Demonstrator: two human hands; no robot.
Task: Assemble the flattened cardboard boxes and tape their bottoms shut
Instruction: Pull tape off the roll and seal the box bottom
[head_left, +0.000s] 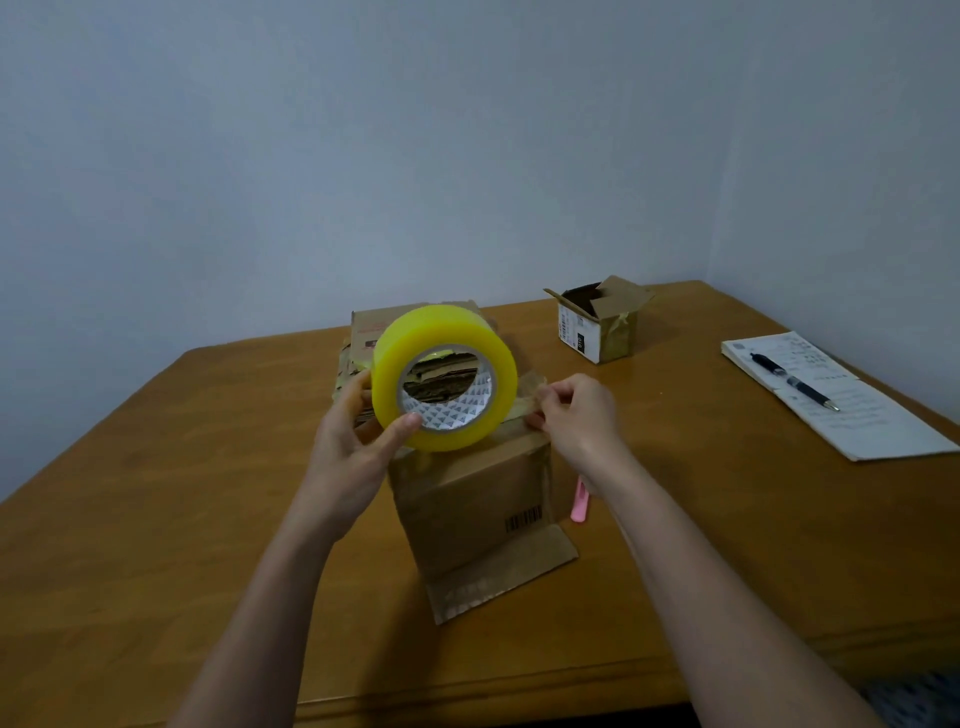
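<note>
My left hand (350, 441) grips a wide yellow tape roll (441, 332), thumb at the core's lower rim, fingers behind. The roll hovers just above an upright brown cardboard box (467, 509) with a barcode on its side. A flap (498, 582) of this box lies flat on the table toward me. My right hand (576, 410) pinches the pulled-out clear tape end (530, 397) at the box's top right edge. Behind the roll lies a stack of flattened cardboard boxes (363, 332), partly hidden.
A small assembled box (602, 322) with open top flaps stands at the back right of the wooden table (182, 467). A notepad (852, 415) with a black pen (795, 384) lies at the far right. A pink tool (578, 506) lies right of the box.
</note>
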